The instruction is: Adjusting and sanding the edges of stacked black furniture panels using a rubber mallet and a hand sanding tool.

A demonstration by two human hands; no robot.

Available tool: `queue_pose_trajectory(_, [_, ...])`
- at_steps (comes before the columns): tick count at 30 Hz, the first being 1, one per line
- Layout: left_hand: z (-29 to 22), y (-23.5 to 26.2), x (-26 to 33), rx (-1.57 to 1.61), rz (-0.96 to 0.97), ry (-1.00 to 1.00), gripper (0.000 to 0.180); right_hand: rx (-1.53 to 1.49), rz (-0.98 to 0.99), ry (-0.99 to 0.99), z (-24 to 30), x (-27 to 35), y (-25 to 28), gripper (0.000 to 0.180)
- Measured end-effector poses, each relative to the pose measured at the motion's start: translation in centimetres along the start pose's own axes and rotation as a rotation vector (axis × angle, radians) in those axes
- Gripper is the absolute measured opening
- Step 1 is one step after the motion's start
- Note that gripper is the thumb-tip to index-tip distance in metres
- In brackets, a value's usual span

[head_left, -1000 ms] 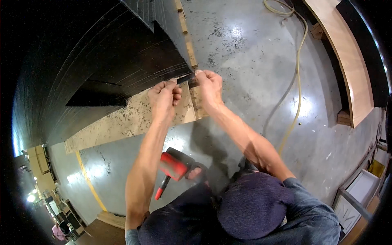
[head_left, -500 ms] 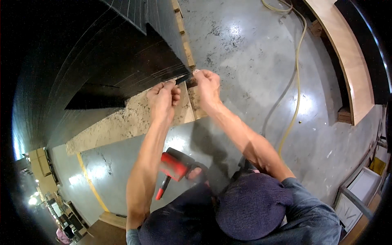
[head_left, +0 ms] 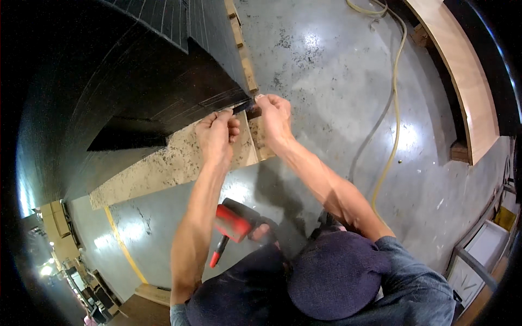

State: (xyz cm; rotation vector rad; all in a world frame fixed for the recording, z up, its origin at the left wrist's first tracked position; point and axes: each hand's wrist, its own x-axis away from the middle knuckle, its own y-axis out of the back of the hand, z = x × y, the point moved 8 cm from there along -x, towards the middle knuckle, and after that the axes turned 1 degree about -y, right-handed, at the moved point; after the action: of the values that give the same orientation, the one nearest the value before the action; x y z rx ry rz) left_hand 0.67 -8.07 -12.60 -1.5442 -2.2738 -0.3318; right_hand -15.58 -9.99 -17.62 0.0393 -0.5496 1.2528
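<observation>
Both hands — left hand (head_left: 217, 133), right hand (head_left: 273, 113) — on black strip (head_left: 243, 105)

Bare forearms, blue denim sleeves, dark knit cap (head_left: 337, 280)

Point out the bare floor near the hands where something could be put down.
Widest bare patch: the concrete floor between the right hand and the yellow cord. A smaller one lies left of the left forearm, below the chipboard sheet. It is crowded where both hands, the left hand included, meet the dark panel, and around the red tool.
</observation>
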Motion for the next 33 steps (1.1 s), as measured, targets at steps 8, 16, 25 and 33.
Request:
queue_pose_trajectory(8, [-1.3,1.2,1.2,0.025,-0.031,-0.166,0.024,0.036,0.006,0.273,1.4,0.2,-1.2,0.026])
queue_pose_trajectory(16, [1.0,6.6,11.1,0.186,-0.084,-0.185,0.026,0.322,0.452,0.738,7.6,2.0,-1.4,0.031])
queue_pose_trajectory(25, [3.3,9.1,12.2,0.263,-0.037,-0.018,0.025,0.718,0.555,0.976,8.0,-2.2,-2.9,0.046])
queue_pose_trajectory(33, [4.0,10.3,12.1,0.407,0.01,0.074,0.026,0.941,0.593,0.672,6.7,-4.1,-2.1,0.034])
